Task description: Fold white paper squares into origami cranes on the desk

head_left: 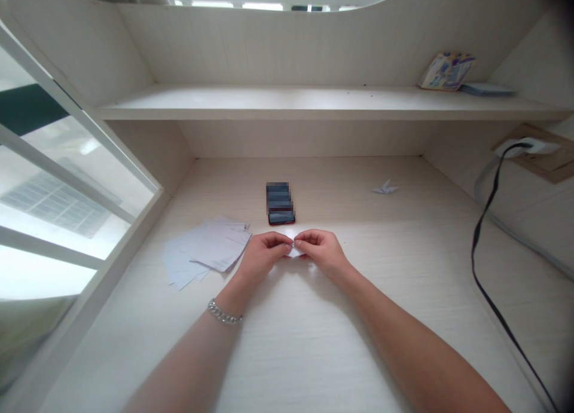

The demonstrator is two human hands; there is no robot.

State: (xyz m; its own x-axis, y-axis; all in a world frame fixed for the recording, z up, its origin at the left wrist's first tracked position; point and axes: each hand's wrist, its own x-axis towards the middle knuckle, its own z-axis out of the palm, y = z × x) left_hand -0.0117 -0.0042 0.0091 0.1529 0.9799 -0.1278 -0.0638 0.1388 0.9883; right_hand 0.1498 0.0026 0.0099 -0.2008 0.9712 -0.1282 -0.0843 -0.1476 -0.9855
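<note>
- The long pale wooden shelf (269, 102) above your desk bears two things at its right end: a colourful printed cardboard carton (446, 71) leaning tilted against the back wall, and just beside it a flat grey-blue item (487, 89) lying down. You cannot tell what the carton has inside.
- The pale wood-grain desk (314, 353) sits in a recess below that shelf, and everything else lies on it.
- The small white piece of paper (295, 250) is at the middle of the desk, low against the surface, between your two hands. Only a narrow strip of it shows; your hands hide the rest, so its folds cannot be made out.
- Your left hand (262, 254), with a silver chain bracelet (224, 313) at the wrist, has its fingers (280, 241) curled in and pinching the left edge of that paper.
- Your right hand (323, 251) mirrors it: its fingers (307, 238) are curled and pressed together on the paper's right edge. The fingertips of both hands nearly meet over it.
- A dark smartphone with a red rim (280, 205) lies flat just behind your hands, its screen blurred.
- A loose fanned pile of white paper sheets (206, 248) lies to the left, near your left hand.
- A small folded white paper figure (385, 187) stands well apart, back and to the right.
- A black cable (482, 245) runs from a white plug in the wall socket (533, 147) down along the right side.
</note>
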